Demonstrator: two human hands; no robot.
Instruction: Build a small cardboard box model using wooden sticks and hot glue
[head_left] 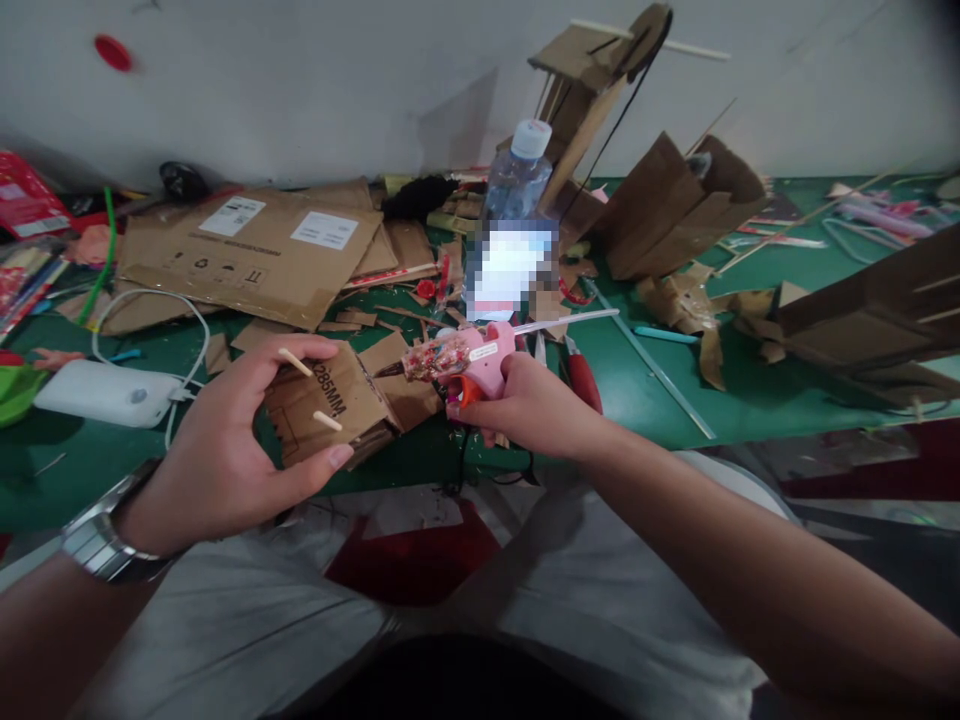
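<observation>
My left hand (247, 440) is wrapped around a small cardboard box (300, 425) with printed lettering, thumb on the near side and fingers on the far side. Two short wooden sticks (328, 421) poke out of the box's face. In my right hand (536, 405) is a pink hot glue gun (457, 362), its orange trigger under my fingers. A clear glue stick (570, 320) juts from the gun's back. The nozzle points left, close to the box's right edge; whether it touches is unclear.
A flattened cardboard sheet (247, 250) and scraps lie behind. A plastic bottle (517, 170) stands beyond a lit, blurred screen (510, 265). A white power bank (112, 392) with cable lies left. Cardboard structures (667, 205) stand right; a red-handled tool (581, 378) lies near my right hand.
</observation>
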